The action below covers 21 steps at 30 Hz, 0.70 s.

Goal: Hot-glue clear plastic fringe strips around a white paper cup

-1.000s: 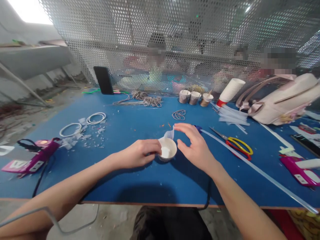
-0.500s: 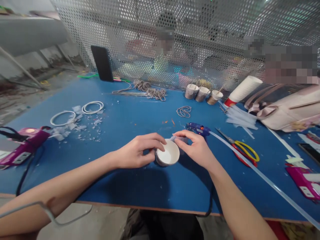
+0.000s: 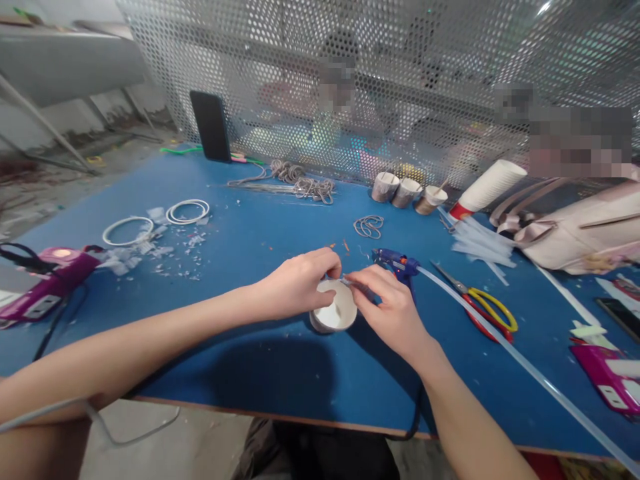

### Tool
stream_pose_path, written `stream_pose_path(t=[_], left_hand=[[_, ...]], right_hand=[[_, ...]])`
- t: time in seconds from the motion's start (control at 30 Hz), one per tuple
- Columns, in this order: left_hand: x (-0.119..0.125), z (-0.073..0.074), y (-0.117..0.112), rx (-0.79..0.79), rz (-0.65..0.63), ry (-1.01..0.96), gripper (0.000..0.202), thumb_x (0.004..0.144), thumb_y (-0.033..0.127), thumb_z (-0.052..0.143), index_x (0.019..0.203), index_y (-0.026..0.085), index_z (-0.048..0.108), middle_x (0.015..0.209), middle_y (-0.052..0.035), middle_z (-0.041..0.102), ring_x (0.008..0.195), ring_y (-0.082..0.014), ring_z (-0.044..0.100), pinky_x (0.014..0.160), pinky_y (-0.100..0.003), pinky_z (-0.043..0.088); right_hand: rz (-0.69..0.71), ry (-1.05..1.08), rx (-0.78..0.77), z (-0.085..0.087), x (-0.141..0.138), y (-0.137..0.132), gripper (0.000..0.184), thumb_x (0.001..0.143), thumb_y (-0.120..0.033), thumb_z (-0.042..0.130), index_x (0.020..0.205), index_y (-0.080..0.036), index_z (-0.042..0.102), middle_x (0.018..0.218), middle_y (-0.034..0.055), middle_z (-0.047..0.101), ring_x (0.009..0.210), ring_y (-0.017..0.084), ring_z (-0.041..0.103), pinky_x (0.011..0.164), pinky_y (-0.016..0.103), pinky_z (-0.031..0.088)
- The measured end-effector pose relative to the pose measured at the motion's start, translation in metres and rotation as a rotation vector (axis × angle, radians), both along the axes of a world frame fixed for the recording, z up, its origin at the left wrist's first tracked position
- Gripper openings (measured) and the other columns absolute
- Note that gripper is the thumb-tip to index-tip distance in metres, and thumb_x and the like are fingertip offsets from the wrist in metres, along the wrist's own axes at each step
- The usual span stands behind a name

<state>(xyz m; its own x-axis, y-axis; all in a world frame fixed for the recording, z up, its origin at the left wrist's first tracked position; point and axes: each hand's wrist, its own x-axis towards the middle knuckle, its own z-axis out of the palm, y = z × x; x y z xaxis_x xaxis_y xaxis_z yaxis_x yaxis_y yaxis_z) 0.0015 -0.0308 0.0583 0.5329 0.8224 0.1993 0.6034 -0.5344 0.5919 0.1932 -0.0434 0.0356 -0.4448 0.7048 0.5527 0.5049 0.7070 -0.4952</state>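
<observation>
A small white paper cup [image 3: 336,313] rests on the blue table [image 3: 280,373], tipped so its mouth faces me. My left hand [image 3: 295,285] curls over the cup's left rim and grips it. My right hand [image 3: 387,307] is at the cup's right rim, its fingers pinched on a thin pale strip [image 3: 350,283] lying along the rim. The fingertips of both hands nearly meet above the cup.
A blue glue gun [image 3: 397,261] with a long clear stick lies just behind my right hand. Yellow-and-red scissors [image 3: 480,305] are to the right. Small cups [image 3: 406,191], cord bundles [image 3: 300,183], white rings [image 3: 187,211], scraps, pink devices and a pink bag [image 3: 575,230] surround them. People sit behind the mesh screen.
My right hand came down from above the cup to its rim and pinched the strip there. My left hand slid up over the rim, and the cup tipped toward me.
</observation>
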Motion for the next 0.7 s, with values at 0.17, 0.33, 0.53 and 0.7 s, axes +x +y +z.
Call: stream_pose_path(t=[0.17,0.33,0.53,0.7], left_hand=[[-0.004,-0.004,0.002,-0.034,0.001,-0.083,0.012,0.07,0.009,0.056,0.078,0.017,0.054,0.073,0.0033,0.054,0.064,-0.0105,0.048,0.061,-0.022,0.039],[-0.007,-0.007,0.002,-0.078,-0.006,-0.168,0.009,0.073,0.011,0.056,0.079,0.016,0.059,0.074,0.002,0.058,0.064,-0.01,0.05,0.061,-0.022,0.04],[-0.008,-0.007,0.002,-0.129,0.017,-0.176,0.012,0.069,0.011,0.057,0.08,0.015,0.062,0.072,0.0021,0.059,0.062,-0.0098,0.05,0.06,-0.022,0.04],[-0.005,-0.004,0.0,-0.156,0.037,-0.146,0.015,0.066,0.012,0.057,0.08,0.016,0.061,0.07,0.0031,0.056,0.061,-0.0099,0.048,0.057,-0.021,0.039]], right_hand=[[-0.01,-0.075,0.064,0.005,0.002,-0.004,0.021,0.088,-0.008,0.05,0.097,-0.018,0.067,0.082,0.005,0.063,0.077,0.018,0.056,0.072,0.033,0.046],[-0.02,-0.208,0.185,0.009,0.003,-0.007,0.025,0.087,-0.006,0.048,0.092,-0.017,0.069,0.08,0.0057,0.061,0.077,0.018,0.056,0.076,0.034,0.046],[-0.05,-0.383,0.339,0.014,0.0,-0.012,0.026,0.088,-0.005,0.045,0.09,-0.013,0.07,0.075,0.0071,0.06,0.071,0.017,0.055,0.086,0.036,0.046],[-0.05,-0.483,0.346,0.016,0.0,-0.016,0.028,0.089,-0.005,0.043,0.094,-0.01,0.07,0.074,0.0072,0.059,0.072,0.017,0.055,0.092,0.039,0.043]])
